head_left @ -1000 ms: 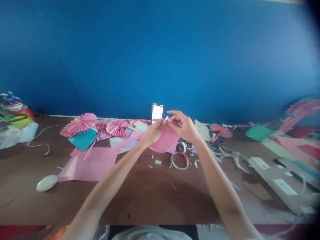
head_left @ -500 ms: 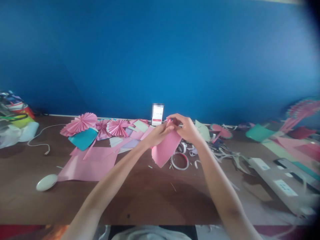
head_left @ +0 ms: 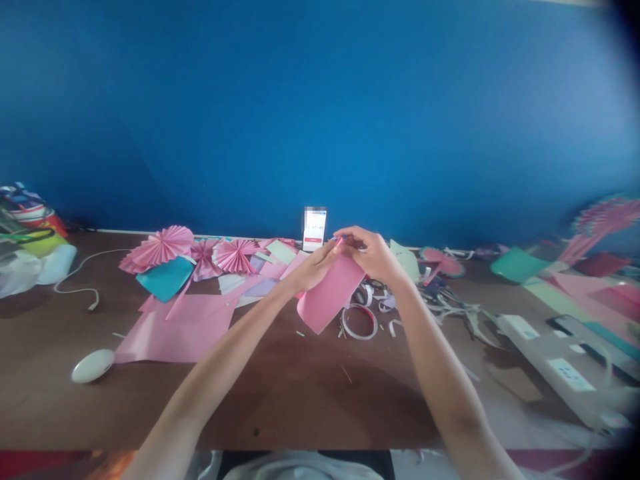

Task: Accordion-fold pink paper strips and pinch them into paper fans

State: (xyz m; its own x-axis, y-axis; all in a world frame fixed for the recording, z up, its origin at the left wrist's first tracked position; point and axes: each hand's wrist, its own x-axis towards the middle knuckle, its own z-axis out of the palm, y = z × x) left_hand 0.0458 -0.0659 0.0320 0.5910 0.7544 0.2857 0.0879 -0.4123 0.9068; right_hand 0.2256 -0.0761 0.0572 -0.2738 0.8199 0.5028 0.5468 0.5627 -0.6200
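Observation:
A sheet of pink paper (head_left: 331, 293) is held up above the middle of the desk, its lower part hanging slightly curved. My left hand (head_left: 317, 265) is closed on its upper left edge, the thumb near the top. From the right, my right hand (head_left: 369, 253) pinches the top edge, where the paper looks folded into a narrow strip. The fingertips of both hands nearly meet there and partly hide the fold. Just below and right of the paper lies a roll of tape (head_left: 359, 323) on the desk.
Pink paper fans (head_left: 167, 245), a teal piece (head_left: 166, 280) and a flat pink sheet (head_left: 183, 330) lie left, near a white mouse (head_left: 93, 366). A lit phone (head_left: 315, 230) stands at the wall. Paper scraps and a power strip (head_left: 550, 360) are at right.
The hanging part of the pink paper has swung a little to the left and its face shows flatter. Both hands keep their hold, with only slight finger movement.

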